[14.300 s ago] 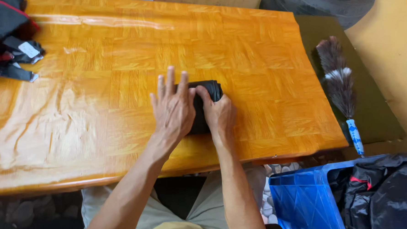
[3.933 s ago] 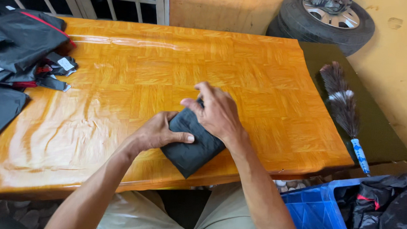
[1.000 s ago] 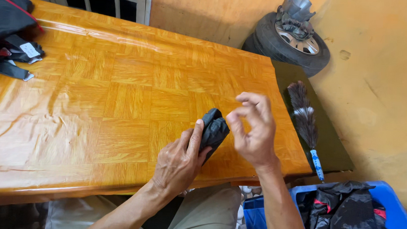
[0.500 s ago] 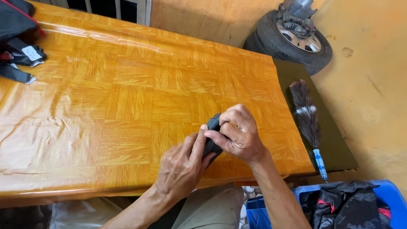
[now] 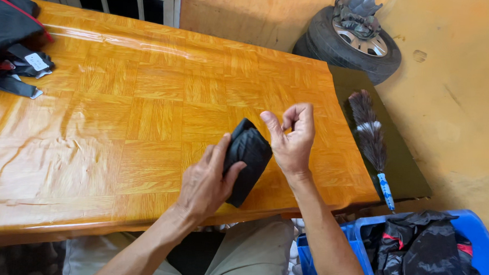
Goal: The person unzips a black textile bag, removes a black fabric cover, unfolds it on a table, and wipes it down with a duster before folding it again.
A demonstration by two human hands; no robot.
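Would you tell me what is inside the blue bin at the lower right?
The blue bin holds crumpled black fabric with red trim. Anything beneath that pile is covered, and the bin runs out of frame.

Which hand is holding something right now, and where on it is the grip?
The left hand holds a folded black cloth bundle, fingers and thumb clamped around its lower left edge. The right hand is lifted beside it, curled, and holds nothing.

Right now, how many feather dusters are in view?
1. The feather duster lies on the dark mat at the right end of the table, beyond the right hand. Others could be hidden in the blue bin.
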